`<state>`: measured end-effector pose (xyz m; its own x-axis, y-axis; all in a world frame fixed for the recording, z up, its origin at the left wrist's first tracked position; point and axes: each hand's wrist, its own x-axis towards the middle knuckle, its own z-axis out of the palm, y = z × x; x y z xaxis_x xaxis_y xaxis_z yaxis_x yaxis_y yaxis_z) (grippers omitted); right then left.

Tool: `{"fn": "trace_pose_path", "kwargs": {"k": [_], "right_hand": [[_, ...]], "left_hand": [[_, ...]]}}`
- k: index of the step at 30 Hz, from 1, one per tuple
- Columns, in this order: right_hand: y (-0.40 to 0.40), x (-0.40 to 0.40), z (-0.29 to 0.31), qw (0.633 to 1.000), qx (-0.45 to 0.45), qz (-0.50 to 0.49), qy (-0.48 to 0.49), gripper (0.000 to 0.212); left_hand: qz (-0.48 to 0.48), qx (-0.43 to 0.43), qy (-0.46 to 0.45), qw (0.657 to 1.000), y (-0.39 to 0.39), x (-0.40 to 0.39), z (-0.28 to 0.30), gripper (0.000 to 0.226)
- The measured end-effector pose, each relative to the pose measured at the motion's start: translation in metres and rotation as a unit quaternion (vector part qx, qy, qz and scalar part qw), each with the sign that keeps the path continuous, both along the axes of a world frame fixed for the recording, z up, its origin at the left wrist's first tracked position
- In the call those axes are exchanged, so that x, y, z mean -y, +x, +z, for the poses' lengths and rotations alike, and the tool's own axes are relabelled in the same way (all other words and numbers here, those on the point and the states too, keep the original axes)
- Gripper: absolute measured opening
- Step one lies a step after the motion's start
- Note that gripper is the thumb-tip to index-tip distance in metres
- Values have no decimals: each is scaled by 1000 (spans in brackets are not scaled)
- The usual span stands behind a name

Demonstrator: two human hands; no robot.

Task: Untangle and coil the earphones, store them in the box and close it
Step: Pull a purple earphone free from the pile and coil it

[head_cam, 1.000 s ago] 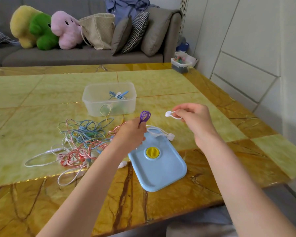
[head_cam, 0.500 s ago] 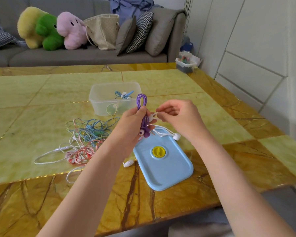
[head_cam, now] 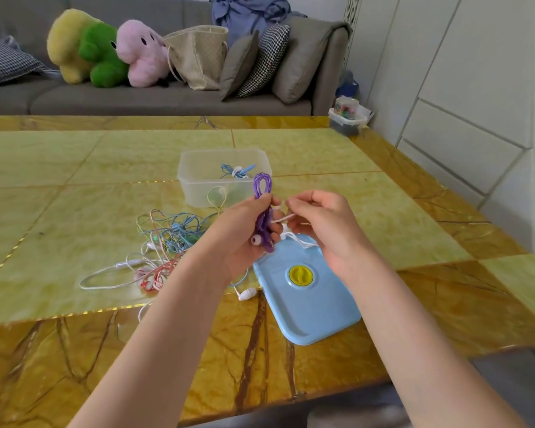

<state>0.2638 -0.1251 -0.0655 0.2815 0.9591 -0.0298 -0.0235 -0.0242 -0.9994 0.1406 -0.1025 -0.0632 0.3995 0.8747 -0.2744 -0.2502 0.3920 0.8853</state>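
Note:
My left hand (head_cam: 244,233) grips a folded bundle of purple earphones (head_cam: 262,186), its loops sticking up above my fingers and an earbud showing below. My right hand (head_cam: 325,227) pinches a thin white tie (head_cam: 283,217) right beside the bundle. The clear plastic box (head_cam: 198,180) stands open behind my hands with a coiled blue earphone set (head_cam: 237,172) inside. Its light blue lid (head_cam: 309,307) with a yellow knob lies flat under my right wrist. A tangle of blue, pink and white earphones (head_cam: 164,242) lies on the table to the left.
The table (head_cam: 74,168) is glossy yellow-green stone with a brown marbled border near me. A white earbud (head_cam: 247,294) lies by the lid's left edge. A grey sofa with plush toys, a bag and cushions stands behind. A small container (head_cam: 348,118) sits at the far right corner.
My hands have come together: the right hand brought the white tie from the right up against the purple bundle, and the left hand raised the bundle higher. The view shifted slightly.

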Motion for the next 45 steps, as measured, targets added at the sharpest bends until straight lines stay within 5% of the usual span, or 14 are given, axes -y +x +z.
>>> {"fn": "trace_pose_path", "kwargs": {"k": [6,8,14,22,33,40,43,45], "right_hand": [[1,-4,2,971,-238,-5,-33,13],[-6,-5,2,977,-211,18,-6,15],[-10,-4,3,993,65,97,15,10],[-4,5,6,982,-82,171,15,15],[-2,5,-3,997,-30,71,-13,7],[-1,3,-2,998,-27,35,-35,11],[9,2,3,994,-46,56,-81,10],[17,3,6,986,-77,80,-123,15]], "left_hand": [[7,-88,53,995,-1,4,-2,31],[2,-125,66,990,-2,6,-3,32],[-79,-290,167,939,-4,8,-3,30],[-174,-176,149,957,-9,14,12,26],[-155,-269,201,929,7,10,-5,26],[-99,-385,305,865,18,10,-10,27],[-149,-433,398,795,10,9,-4,20],[-214,-403,406,792,1,10,3,17]]}}
